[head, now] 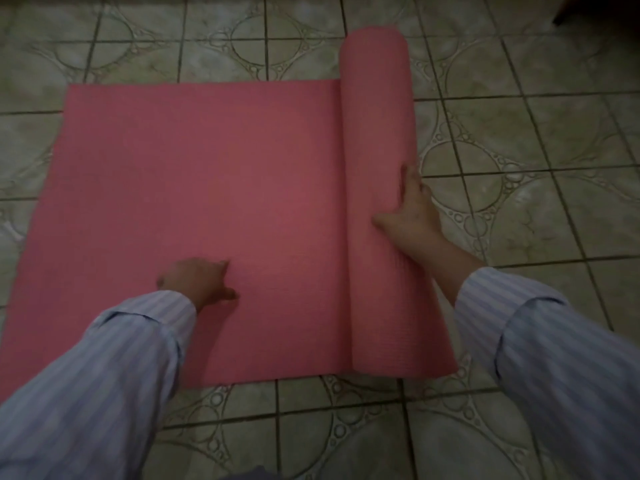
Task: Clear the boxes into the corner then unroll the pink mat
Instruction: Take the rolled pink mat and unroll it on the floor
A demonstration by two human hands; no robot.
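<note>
The pink mat (194,188) lies partly unrolled on the tiled floor, its flat part spread to the left. Its rolled part (377,116) stands as a thick cylinder along the right side, running from near to far. My right hand (410,209) rests flat against the right flank of the roll, fingers stretched, thumb on top. My left hand (199,280) presses down on the flat part near its front edge, fingers bent under. No boxes are in view.
Patterned grey-green floor tiles (519,161) surround the mat on all sides. A dark object (599,8) sits at the far right corner of the view. My striped sleeves cover both forearms.
</note>
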